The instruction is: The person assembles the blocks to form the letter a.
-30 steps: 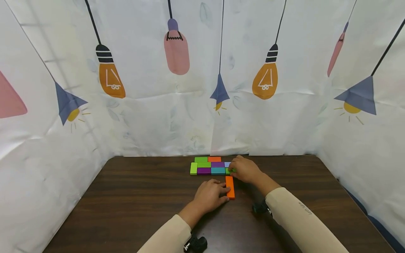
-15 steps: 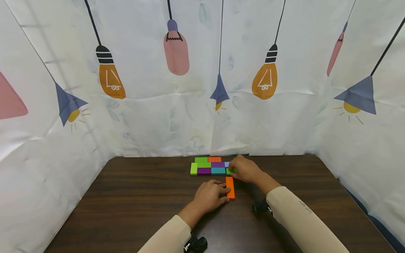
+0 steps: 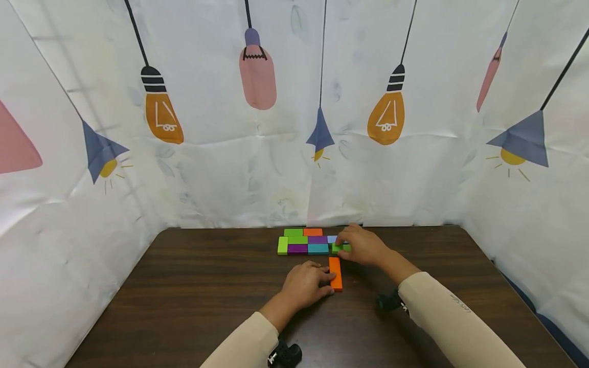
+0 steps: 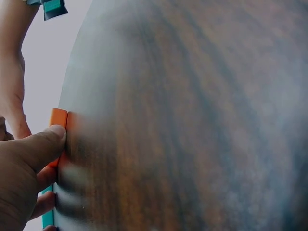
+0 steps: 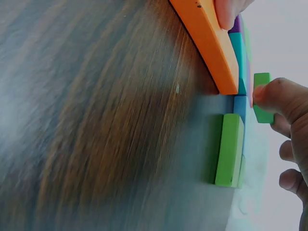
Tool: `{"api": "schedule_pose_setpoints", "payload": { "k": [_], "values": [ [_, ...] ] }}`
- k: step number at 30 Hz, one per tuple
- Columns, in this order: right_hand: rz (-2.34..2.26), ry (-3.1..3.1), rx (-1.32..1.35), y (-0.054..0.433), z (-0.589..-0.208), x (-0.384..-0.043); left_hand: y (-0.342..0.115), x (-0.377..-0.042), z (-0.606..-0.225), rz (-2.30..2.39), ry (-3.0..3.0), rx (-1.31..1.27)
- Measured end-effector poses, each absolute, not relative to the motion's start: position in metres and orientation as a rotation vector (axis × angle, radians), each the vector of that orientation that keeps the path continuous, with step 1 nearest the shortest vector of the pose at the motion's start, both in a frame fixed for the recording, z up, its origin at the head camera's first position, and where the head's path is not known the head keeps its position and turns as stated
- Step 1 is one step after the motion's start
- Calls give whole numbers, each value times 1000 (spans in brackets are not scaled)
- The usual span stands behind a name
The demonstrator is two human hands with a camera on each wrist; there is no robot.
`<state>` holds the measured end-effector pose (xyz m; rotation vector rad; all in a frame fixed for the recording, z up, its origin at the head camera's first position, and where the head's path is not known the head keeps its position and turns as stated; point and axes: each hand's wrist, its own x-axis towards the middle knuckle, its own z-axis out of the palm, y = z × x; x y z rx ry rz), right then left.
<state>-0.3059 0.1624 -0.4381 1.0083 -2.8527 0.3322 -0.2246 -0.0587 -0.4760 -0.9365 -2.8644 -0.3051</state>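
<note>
My right hand (image 3: 363,247) pinches a small green block (image 5: 262,98) between thumb and forefinger, just above the table at the right end of a flat block layout. A second green block (image 5: 230,150) lies on the table below it in the right wrist view. My left hand (image 3: 303,286) rests at the left side of an orange block (image 3: 336,274) in front of the layout, its forefinger on top and its thumb at the near end. In the left wrist view the thumb (image 4: 45,147) overlaps that block. A teal block (image 3: 318,249) sits left of the held green one.
Lime, purple and pale blue blocks fill the layout, with a purple block (image 3: 297,249) in the front row and another orange block (image 3: 313,232) at the back. The dark wooden table (image 3: 193,296) ends at a patterned white curtain (image 3: 211,179).
My right hand has shifted slightly right with the green block, widening the gap beside the teal block. A green block shows further right now. The left hand has stayed in place.
</note>
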Motion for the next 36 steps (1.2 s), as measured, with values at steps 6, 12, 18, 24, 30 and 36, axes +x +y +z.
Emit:
{"api": "schedule_pose_setpoints", "payload": {
  "k": [6, 12, 18, 24, 30, 36],
  "values": [
    [344, -2781, 1056, 172, -433, -296, -60, -225, -476, -324, -2853, -934],
    [290, -2750, 1076, 183, -430, -284, -60, -224, -476, -346, -2868, -913],
    [252, -2727, 1089, 193, -430, -271, -59, -222, -476, -360, -2895, -877],
    [273, -2713, 1076, 201, -433, -256, -59, -222, -475, -360, -2896, -876],
    [314, -2744, 1075, 204, -439, -243, -59, -222, -476, -379, -2902, -863],
    [337, -2759, 1099, 205, -452, -232, -59, -222, -476, -379, -2892, -877]
  ]
}}
